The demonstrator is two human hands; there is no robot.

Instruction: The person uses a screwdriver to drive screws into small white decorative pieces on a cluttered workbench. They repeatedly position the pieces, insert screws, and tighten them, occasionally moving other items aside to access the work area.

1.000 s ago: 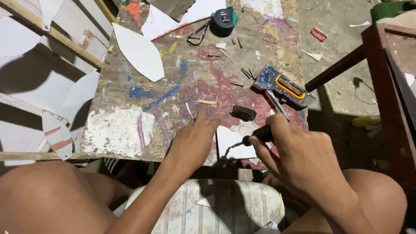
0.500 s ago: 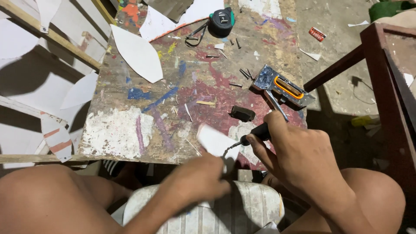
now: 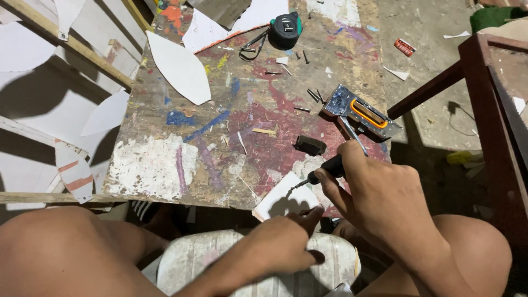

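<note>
Head view: the right hand (image 3: pixel 379 192) is closed in a fist round a black-handled tool (image 3: pixel 324 168), its thin tip resting on a white card (image 3: pixel 286 199) at the near edge of the paint-spattered board (image 3: pixel 220 137). The left hand (image 3: pixel 280 245) has its fingers curled together, fingertips touching the card's near edge. A stapler (image 3: pixel 360 113) lies just beyond the right hand, a small black block (image 3: pixel 309 145) beside it, a tape measure (image 3: pixel 285 30) far up the board

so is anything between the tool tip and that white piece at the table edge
Nothing visible. The right hand holds the black-handled tool with its tip right over the white piece; the left hand touches the piece's near edge, beside the tip.
</note>
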